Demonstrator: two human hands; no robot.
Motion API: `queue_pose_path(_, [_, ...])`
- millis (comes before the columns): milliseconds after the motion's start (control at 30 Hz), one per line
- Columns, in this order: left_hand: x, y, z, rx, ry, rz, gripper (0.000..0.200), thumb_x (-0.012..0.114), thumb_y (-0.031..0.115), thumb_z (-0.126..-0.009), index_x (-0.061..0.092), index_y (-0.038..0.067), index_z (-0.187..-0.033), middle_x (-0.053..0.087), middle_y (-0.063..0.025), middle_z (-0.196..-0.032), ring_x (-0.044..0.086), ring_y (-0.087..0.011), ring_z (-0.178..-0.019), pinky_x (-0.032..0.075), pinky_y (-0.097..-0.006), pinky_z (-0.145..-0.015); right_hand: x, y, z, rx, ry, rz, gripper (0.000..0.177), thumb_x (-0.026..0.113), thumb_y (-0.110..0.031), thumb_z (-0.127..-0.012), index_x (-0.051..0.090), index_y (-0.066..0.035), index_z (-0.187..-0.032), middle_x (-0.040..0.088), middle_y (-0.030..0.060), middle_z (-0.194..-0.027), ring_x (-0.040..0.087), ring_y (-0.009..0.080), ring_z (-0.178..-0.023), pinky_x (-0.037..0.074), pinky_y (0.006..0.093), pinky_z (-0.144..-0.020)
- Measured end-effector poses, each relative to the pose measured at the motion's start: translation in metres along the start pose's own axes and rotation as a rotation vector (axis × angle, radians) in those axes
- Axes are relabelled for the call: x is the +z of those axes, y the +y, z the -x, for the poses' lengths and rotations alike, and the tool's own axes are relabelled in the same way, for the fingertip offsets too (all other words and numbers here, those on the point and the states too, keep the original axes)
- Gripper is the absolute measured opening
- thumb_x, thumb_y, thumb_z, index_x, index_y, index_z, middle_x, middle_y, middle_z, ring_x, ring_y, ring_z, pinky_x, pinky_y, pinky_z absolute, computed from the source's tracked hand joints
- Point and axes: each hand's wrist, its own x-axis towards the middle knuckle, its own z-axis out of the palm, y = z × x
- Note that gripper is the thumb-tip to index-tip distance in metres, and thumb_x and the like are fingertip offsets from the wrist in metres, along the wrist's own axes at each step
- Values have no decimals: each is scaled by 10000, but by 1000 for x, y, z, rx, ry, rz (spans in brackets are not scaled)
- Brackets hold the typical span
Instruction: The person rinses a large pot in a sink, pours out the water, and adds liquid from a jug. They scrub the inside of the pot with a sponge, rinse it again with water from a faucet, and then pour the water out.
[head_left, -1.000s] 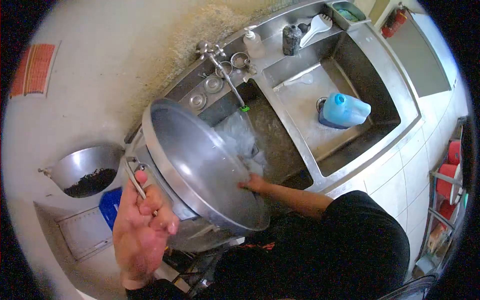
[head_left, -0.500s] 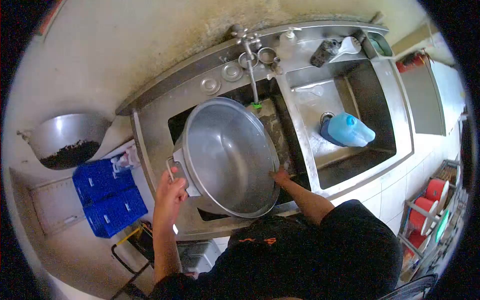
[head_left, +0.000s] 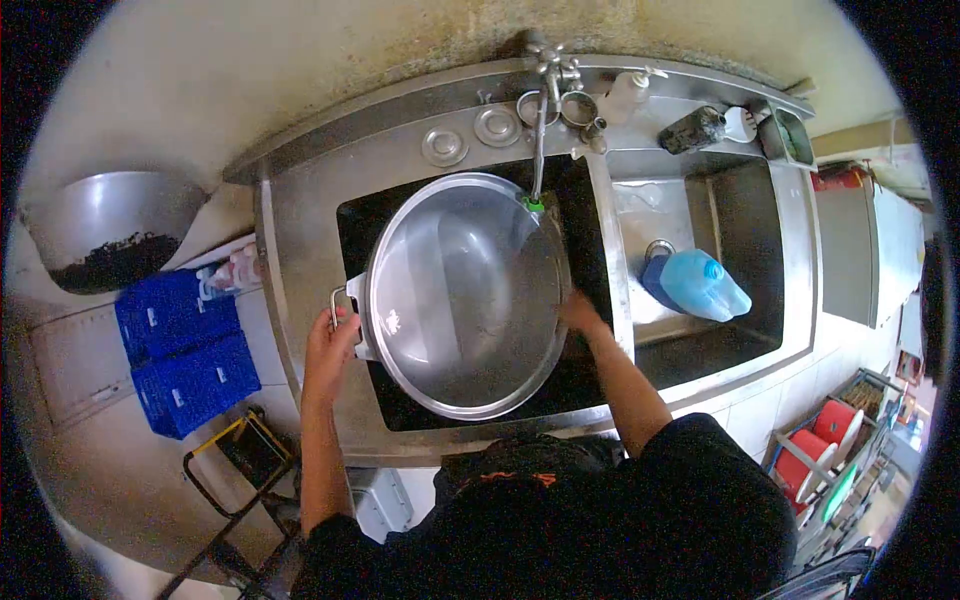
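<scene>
A large round metal pot (head_left: 460, 300) rests in the left sink basin, its wide mouth facing up toward me. My left hand (head_left: 332, 345) is closed on the wire handle (head_left: 337, 305) at the pot's left side. On the opposite side, my right hand (head_left: 582, 313) grips the pot at its rim; its fingers are partly hidden and a little blurred. Over the back right of the rim hangs the faucet (head_left: 541, 140), whose spout ends in a green tip (head_left: 533, 204).
A blue plastic jug (head_left: 705, 284) lies in the right basin (head_left: 655, 200). Small round lids (head_left: 445, 146), a pump bottle (head_left: 627, 95) and a dark cylindrical item (head_left: 692, 130) line the back ledge. Blue crates (head_left: 190, 350) and another big pot (head_left: 120, 220) stand left.
The pot has levelled out and turned, its rim moving under the faucet tip. Both hands have stayed on it. My view has shifted somewhat.
</scene>
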Motion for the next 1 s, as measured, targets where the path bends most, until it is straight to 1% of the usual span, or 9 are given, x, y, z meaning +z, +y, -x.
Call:
queue_pose_path(133, [0,-4,-21,41,116,-127,407,751,312,-810,535,71,-1057,478,57,-684,432,-46,-567,312,-216,-483,-55,-102,-43,-523,498,-119,671,666,-310,-868,366,-25,-1397,442,228,-1398,498,352,-1222,413,387,-1003])
queue_pose_path(200, [-3,-10,-35,38,167,-209,454,774,341,-781,543,63,-1056,508,46,-708,456,-57,-586,333,-216,-498,-65,-140,-80,-572,502,-615,530,662,-160,-856,445,-16,-1318,634,161,-1168,618,258,-1054,487,367,-896])
queue_pose_path(300, [-14,-29,-60,35,194,-328,544,804,376,-740,545,34,-1075,561,9,-765,501,-86,-634,373,-220,-533,-74,-145,-126,-543,94,-445,405,673,-122,-846,505,-27,-1203,661,118,-1034,647,209,-943,517,328,-828])
queue_pose_path(433, [-31,-76,-90,88,184,-346,637,825,411,-702,547,-16,-1087,583,-39,-815,540,-123,-703,432,-238,-602,-36,-192,-119,-477,110,-451,342,715,1,-792,514,-42,-1066,597,61,-918,629,165,-759,571,297,-597])
queue_pose_path(567, [-31,-117,-107,146,224,-117,656,835,420,-682,563,-36,-1068,583,-59,-821,561,-143,-727,465,-265,-653,9,-213,-125,-533,413,-679,340,699,-4,-814,486,-69,-1071,605,78,-907,641,165,-762,597,315,-671])
queue_pose_path(700, [-29,-88,-101,143,239,-479,690,819,464,-676,560,-35,-1077,579,-65,-843,562,-180,-744,468,-317,-663,24,-253,-117,-535,280,-1013,318,664,-11,-843,450,-66,-1072,629,86,-874,647,169,-758,585,305,-649])
queue_pose_path(800, [-32,-97,-117,119,205,-466,699,795,476,-696,551,-31,-1111,577,-78,-845,557,-195,-743,464,-331,-672,17,-258,-111,-416,272,-819,295,658,-35,-854,444,-68,-1055,641,100,-894,649,175,-757,579,297,-635])
queue_pose_path(933, [-27,-94,-119,399,372,-931,807,757,476,-739,471,-50,-1281,530,-260,-1184,498,-344,-1154,395,-444,-968,0,-265,-90,-384,158,-714,288,653,-74,-865,443,-69,-1061,650,119,-923,667,207,-780,596,328,-652])
queue_pose_path(1000, [-16,-77,-108,465,307,-1035,839,772,403,-707,436,-55,-1325,419,-267,-1357,375,-388,-1287,283,-481,-1088,-6,-274,-74,-383,92,-805,274,641,-81,-871,449,-56,-1064,655,131,-934,675,222,-777,603,340,-666])
